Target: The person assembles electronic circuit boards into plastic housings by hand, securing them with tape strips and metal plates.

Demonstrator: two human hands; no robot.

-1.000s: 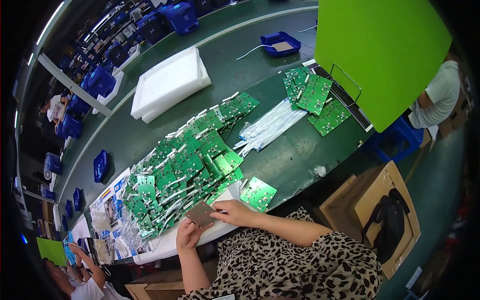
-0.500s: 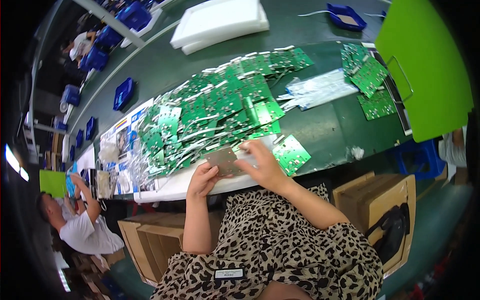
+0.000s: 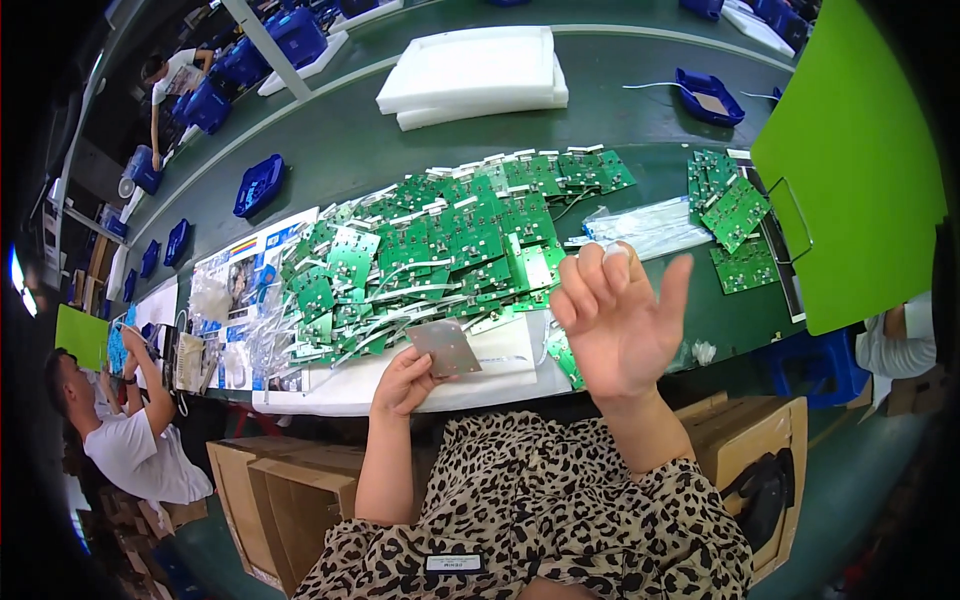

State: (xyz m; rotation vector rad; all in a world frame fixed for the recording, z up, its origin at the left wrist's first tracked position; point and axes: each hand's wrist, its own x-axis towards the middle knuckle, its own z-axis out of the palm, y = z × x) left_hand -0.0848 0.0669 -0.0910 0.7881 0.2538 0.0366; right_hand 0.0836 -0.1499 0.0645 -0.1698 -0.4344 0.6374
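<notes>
My left hand (image 3: 405, 382) pinches the lower left edge of a thin grey metal plate (image 3: 450, 350) with small holes in it, over the white sheet at the table's front edge. Raised to its right is my right hand (image 3: 625, 335), palm up toward me, the fingers bent and the thumb stretched away; nothing is in it. Just beyond the plate spreads a large heap of green circuit boards (image 3: 440, 240) with white cables. One more circuit board (image 3: 563, 358) lies partly hidden behind my right hand.
More circuit boards (image 3: 735, 215) lie at the right, beside a bright green panel (image 3: 850, 170). Clear bags with white cables (image 3: 650, 228) lie between. White foam blocks (image 3: 475, 75) and blue trays (image 3: 260, 185) are farther back. Cardboard boxes (image 3: 290, 500) flank me. A person (image 3: 140, 440) works at the left.
My right hand has left the plate, rising and moving right with its palm turned up. My left hand keeps the plate, now alone. The view has tilted up slightly.
</notes>
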